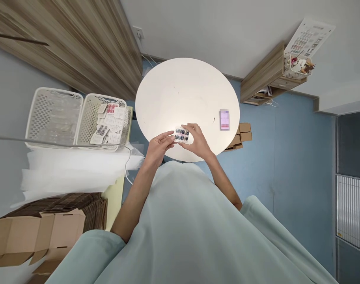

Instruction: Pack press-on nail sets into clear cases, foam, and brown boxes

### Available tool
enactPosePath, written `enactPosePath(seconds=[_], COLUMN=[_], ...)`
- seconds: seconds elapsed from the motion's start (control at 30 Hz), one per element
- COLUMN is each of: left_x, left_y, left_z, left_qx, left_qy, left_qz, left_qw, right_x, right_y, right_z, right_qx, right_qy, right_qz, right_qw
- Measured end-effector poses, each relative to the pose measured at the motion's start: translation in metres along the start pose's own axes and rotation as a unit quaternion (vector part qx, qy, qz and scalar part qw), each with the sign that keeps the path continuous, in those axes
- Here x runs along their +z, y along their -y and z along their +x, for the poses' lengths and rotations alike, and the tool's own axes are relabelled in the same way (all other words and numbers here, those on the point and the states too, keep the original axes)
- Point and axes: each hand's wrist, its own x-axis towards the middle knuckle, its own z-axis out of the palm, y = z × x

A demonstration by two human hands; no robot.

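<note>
Between my two hands is a small card of press-on nails [182,134], with dark, silvery and pinkish nails in two rows. My left hand [159,147] pinches its left edge between thumb and fingers. On the other side, my right hand [198,141] grips the card, fingers at its top and thumb at its bottom edge. Both hands are over the near part of a round white table [185,86]. A phone-like object [224,120] with a blurred pink screen lies on the table to the right.
Left of the table stand a white basket [92,100] with several nail cards and another basket [34,114] with clear plastic pieces. White sheets [76,169] and flattened cardboard boxes [61,232] lie nearer. Small brown boxes [245,132] sit beyond the table's right edge. A cable [64,144] crosses the left side.
</note>
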Motion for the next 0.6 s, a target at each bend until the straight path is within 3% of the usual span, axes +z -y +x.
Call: enactPosePath(seconds=[0.23,0.6], left_x=[-0.006,-0.050], left_y=[0.013,0.043], left_z=[0.000,-0.007], left_qx=[0.002,0.018], left_qy=[-0.043,-0.124], left_qz=[-0.003,-0.033], left_qw=[0.999,0.992], right_x=[0.008,0.063], right_y=[0.002,0.005], right_z=[0.008,0.037], right_qx=[-0.023,-0.075], right_qy=[0.050,0.140], right_qz=[-0.034,-0.098], right_qw=[0.998,0.982])
